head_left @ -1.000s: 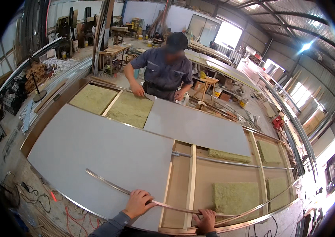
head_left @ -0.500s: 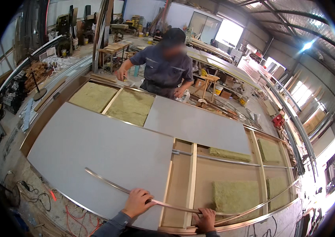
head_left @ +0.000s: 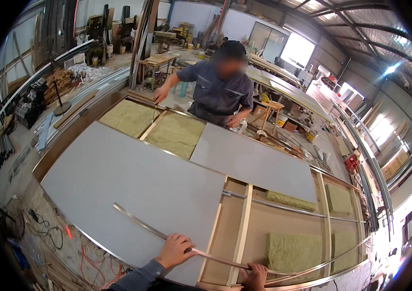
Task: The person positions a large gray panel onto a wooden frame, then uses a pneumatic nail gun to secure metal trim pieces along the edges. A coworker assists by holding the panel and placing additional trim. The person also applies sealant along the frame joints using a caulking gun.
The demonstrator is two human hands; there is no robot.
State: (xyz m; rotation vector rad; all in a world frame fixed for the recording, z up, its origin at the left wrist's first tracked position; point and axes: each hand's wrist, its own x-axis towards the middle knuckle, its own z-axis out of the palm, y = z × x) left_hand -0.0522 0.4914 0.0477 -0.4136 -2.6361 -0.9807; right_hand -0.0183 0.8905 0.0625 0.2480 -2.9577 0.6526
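Observation:
A long, thin metal trim strip (head_left: 140, 222) slants over the near part of a large door-like panel, its far end resting over a grey sheet (head_left: 133, 169). My left hand (head_left: 176, 250) is closed round this strip near the sheet's right edge. Further right, my right hand (head_left: 254, 277) grips the same strip between thumb and fingers above the open framing. Beyond it, a second curved strip length (head_left: 332, 261) runs toward the panel's right end; whether both are one piece I cannot tell. Pale wooden battens (head_left: 243, 228) and yellow-green insulation slabs (head_left: 293, 251) show beneath.
Across the panel stands a co-worker (head_left: 223, 92), one hand (head_left: 160, 94) at the far frame edge with a thin tool. A second grey sheet (head_left: 254, 155) covers the far middle. Cables (head_left: 87, 266) lie on the floor at near left; metal profiles (head_left: 84, 99) lie beyond the left end.
The whole view has shifted, so the scene sits lower and further right. The co-worker's hand has come down to the far frame edge. My hands keep their grip on the strip.

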